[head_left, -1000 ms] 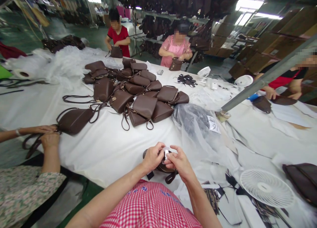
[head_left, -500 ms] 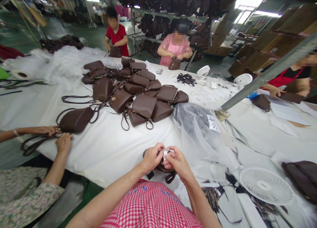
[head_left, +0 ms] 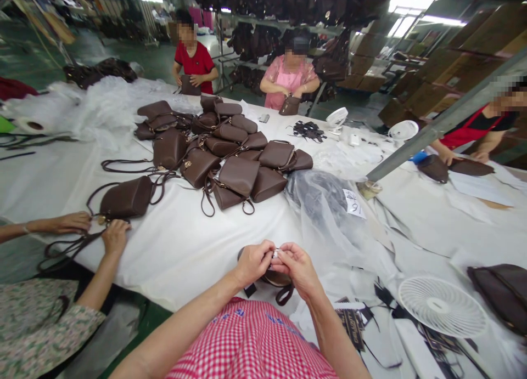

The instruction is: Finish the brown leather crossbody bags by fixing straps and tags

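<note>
My left hand (head_left: 255,261) and my right hand (head_left: 293,264) meet at the table edge in front of my apron, fingertips pinched close together. Between them is a small white piece (head_left: 275,254), perhaps paper or tissue; its kind is too small to make out. Right under my hands lies a brown handbag (head_left: 276,278), mostly covered by them, with a short strap loop showing below my right hand. A small black tag (head_left: 250,290) hangs beside it on the left.
A pile of brown handbags (head_left: 239,176) fills the table's middle. A wrapped bundle (head_left: 325,203), a metal post (head_left: 411,143) and a white fan (head_left: 442,306) stand to the right. At left, a co-worker's hands (head_left: 115,236) handle another bag (head_left: 127,198). More people work across the table.
The white piece between my fingers shows smaller now, and my fingertips have drawn closer together. The co-worker at left has shifted the bag and its straps slightly.
</note>
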Action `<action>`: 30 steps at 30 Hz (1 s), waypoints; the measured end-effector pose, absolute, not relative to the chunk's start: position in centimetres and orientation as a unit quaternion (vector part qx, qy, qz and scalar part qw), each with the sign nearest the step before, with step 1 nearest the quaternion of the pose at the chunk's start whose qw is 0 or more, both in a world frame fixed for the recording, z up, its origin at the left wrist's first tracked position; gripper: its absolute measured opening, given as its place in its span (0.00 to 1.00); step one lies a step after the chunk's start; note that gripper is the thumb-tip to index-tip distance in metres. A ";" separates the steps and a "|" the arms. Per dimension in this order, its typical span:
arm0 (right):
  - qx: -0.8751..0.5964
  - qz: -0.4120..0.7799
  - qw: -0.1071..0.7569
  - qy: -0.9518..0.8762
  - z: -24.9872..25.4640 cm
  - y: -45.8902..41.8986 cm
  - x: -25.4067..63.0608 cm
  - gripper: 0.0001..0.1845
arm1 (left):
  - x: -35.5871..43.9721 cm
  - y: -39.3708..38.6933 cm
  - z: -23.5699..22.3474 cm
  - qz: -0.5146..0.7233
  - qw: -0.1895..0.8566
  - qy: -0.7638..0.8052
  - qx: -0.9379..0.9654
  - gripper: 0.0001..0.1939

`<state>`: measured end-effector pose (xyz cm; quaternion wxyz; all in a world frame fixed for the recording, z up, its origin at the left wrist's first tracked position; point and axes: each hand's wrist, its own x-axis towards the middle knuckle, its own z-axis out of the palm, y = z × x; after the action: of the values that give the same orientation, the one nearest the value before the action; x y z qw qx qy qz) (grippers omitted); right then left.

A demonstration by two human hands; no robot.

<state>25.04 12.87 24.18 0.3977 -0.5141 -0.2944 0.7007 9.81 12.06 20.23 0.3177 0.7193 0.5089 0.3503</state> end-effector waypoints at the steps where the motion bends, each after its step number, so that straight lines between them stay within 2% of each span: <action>1: -0.503 0.721 0.384 -0.283 24.2 13.0 25.2 0.22 | 9.7 12.1 20.2 0.353 0.316 0.510 0.718 0.09; 5: -0.510 0.736 0.347 -0.279 24.5 13.6 25.6 0.18 | 9.6 12.2 20.0 0.348 0.315 0.512 0.719 0.09; 8: -0.547 0.691 0.300 -0.365 24.5 14.2 25.6 0.18 | 9.6 12.3 20.1 0.334 0.310 0.513 0.728 0.09; 11: -0.549 0.647 0.223 -0.480 24.5 15.0 25.7 0.14 | 9.6 12.3 20.3 0.326 0.314 0.513 0.729 0.09; 13: -0.545 0.569 0.194 -0.584 24.8 15.3 25.9 0.09 | 9.5 12.3 20.4 0.327 0.317 0.516 0.726 0.08; 15: -0.527 0.436 0.189 -0.705 25.2 15.6 26.1 0.06 | 9.5 12.4 20.4 0.332 0.323 0.515 0.721 0.08; 17: -0.507 0.298 0.197 -0.784 25.7 15.8 26.0 0.08 | 9.5 12.5 20.5 0.338 0.332 0.508 0.720 0.08; 19: -0.514 0.226 0.214 -0.799 26.1 16.1 25.7 0.10 | 9.4 12.7 20.6 0.340 0.346 0.498 0.719 0.08; 21: -0.536 0.246 0.236 -0.772 26.5 16.8 25.4 0.08 | 9.1 13.0 20.9 0.342 0.371 0.483 0.716 0.10; 25: -0.546 0.498 0.245 -0.628 27.2 18.6 24.8 0.05 | 8.2 13.8 21.9 0.323 0.397 0.428 0.745 0.09; 27: -0.508 0.588 0.243 -0.581 27.7 19.4 24.6 0.04 | 8.0 14.2 22.2 0.289 0.378 0.404 0.781 0.14; 30: -0.465 0.629 0.261 -0.566 28.6 19.8 24.0 0.06 | 8.2 14.4 22.1 0.224 0.340 0.373 0.834 0.21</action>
<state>24.00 19.81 28.63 0.2606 -0.4654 -0.5660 0.6286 8.22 14.40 22.11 0.3395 0.8337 0.3734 0.2241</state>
